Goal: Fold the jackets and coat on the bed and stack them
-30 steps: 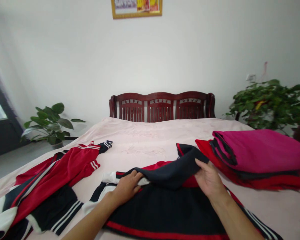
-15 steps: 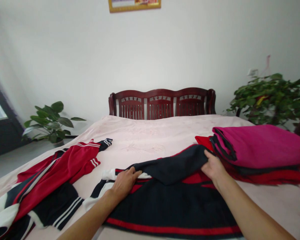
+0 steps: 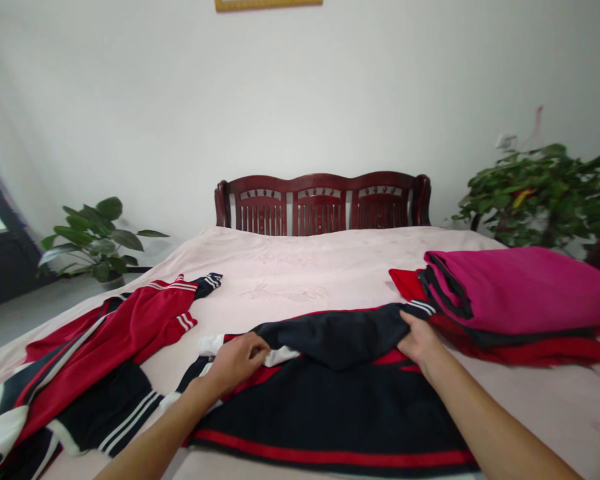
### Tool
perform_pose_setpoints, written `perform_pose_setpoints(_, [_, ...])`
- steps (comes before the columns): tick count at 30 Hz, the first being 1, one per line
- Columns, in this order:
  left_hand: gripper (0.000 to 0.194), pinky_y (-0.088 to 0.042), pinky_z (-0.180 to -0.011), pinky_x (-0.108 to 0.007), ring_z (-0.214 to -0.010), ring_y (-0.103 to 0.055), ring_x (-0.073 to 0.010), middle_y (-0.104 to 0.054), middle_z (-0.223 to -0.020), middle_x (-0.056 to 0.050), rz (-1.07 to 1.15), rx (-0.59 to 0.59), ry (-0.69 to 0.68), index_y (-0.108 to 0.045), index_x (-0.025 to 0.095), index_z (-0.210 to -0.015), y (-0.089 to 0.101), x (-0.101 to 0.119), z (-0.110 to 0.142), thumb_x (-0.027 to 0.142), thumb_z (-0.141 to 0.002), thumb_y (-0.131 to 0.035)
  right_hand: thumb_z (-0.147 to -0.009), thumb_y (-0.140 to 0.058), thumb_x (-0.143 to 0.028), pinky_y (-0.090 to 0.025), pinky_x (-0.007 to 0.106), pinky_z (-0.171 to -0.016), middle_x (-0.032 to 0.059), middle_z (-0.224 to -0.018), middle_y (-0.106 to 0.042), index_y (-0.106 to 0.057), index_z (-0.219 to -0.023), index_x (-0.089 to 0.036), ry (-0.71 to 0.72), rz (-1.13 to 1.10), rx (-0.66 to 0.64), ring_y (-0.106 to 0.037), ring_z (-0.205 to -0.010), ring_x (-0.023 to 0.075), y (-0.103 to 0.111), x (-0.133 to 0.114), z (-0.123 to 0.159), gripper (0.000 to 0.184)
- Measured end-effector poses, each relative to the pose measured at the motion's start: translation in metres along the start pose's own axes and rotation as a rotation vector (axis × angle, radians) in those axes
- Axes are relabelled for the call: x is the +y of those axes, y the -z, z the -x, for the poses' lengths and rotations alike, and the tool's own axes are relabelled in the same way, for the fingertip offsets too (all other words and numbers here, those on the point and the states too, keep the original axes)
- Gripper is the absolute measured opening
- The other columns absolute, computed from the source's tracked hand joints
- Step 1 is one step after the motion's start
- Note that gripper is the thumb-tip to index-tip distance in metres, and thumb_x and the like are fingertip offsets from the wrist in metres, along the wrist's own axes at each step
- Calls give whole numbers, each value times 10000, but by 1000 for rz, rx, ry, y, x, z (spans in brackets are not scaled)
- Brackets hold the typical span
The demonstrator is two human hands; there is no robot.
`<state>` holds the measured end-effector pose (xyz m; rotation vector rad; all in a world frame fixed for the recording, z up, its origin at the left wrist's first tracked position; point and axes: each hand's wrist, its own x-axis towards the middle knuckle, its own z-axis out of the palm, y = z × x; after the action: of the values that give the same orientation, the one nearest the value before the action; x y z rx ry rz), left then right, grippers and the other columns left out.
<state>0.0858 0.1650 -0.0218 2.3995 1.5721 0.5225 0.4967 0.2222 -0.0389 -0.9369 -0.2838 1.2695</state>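
**Q:** Item under the hands?
**A:** A navy-and-red track jacket (image 3: 330, 413) is being kept flat at lower centre, its navy sleeve (image 3: 340, 337) being lowered across the body.

**Q:** Grip?
**A:** The sleeve is being pinched near its striped end by the right hand (image 3: 420, 341). The left hand (image 3: 235, 363) is being rested on white trim, its hold not being determinable.

**Q:** Surroundings?
**A:** A second red track jacket (image 3: 115, 320) is being left at lower left. A folded magenta blanket (image 3: 520, 293) is being kept on red cloth (image 3: 405, 283) at right, all upon a pink bedspread (image 3: 300, 267).
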Motion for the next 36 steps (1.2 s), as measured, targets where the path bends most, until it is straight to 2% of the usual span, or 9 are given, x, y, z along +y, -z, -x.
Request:
perform_pose_setpoints(6, [337, -475, -898, -293, -1043, -630, -194, -650, -1140, -39, -87, 45, -162, -635, 278, -1223, -16, 28, -29, 245, -900, -544, -892, -510, -113, -612, 343, -820, 67, -854, -763, -666, -903, -164, -114, 17, 70, -731, -751, 179, -13, -5, 4, 165])
perform_pose_setpoints(9, [285, -475, -848, -290, -967, -634, -191, -647, -1028, -34, -148, -15, -201, -659, 253, -1099, -23, 32, -38, 166, -876, -506, -878, -543, -116, -617, 354, -810, 83, -873, -765, -657, -894, -161, -131, 32, 87, -738, -771, 192, -16, -3, 7, 123])
perform_pose_setpoints(14, [241, -458, -829, -297, -893, -604, -185, -609, -955, -33, -129, 97, -195, -632, 231, -1009, -19, 19, -29, 141, -849, -476, -910, -471, -120, -624, 358, -775, 77, -898, -764, -635, -972, -178, -90, 57, 183, -739, -782, 184, -12, -6, 2, 185])
perform_pose_setpoints(17, [282, -460, -821, -288, -886, -602, -172, -603, -976, -24, -53, 65, -179, -624, 237, -1013, -20, 9, -23, 112, -812, -470, -874, -464, -61, -619, 322, -773, 63, -897, -760, -637, -1007, -177, -50, 98, 188, -734, -781, 165, -13, -8, -2, 247])
perform_pose_setpoints(24, [399, -493, -854, -277, -906, -621, -161, -645, -995, -27, 99, 68, 17, -662, 205, -1018, -13, -24, -18, 33, -700, -492, -730, -557, 8, -600, 303, -755, 67, -837, -732, -629, -908, -175, -8, 298, 284, -716, -812, 183, -3, -20, 1, 266])
perform_pose_setpoints(27, [386, -484, -915, -257, -999, -639, -156, -677, -1124, -44, 69, 116, 144, -666, 200, -1115, 5, -34, -12, 86, -787, -495, -670, -594, -17, -584, 301, -803, 50, -821, -711, -624, -850, -190, 75, 374, 352, -703, -850, 184, 11, -20, 14, 251])
perform_pose_setpoints(29, [416, -480, -930, -247, -1046, -649, -161, -672, -1227, -66, 9, 90, 266, -632, 186, -1236, 16, -37, -10, 159, -842, -503, -657, -606, -65, -558, 290, -867, 26, -876, -708, -644, -905, -203, 230, 431, 366, -689, -902, 171, 16, -10, 29, 286])
perform_pose_setpoints(31, [465, -493, -903, -249, -1020, -673, -169, -666, -1277, -93, -40, 41, 354, -587, 159, -1321, 22, -36, -14, 218, -867, -505, -682, -609, -147, -537, 310, -914, 27, -946, -712, -671, -985, -206, 435, 609, 246, -674, -943, 180, 13, 8, 51, 315])
perform_pose_setpoints(36, [409, -522, -815, -312, -967, -701, -239, -741, -1110, -95, -159, -51, 414, -674, 190, -1194, 18, -26, -33, 313, -809, -610, -782, -566, -225, -467, 415, -998, 62, -1127, -698, -729, -1071, -247, 806, 1415, -489, -610, -1077, 241, -26, 67, 106, 333])
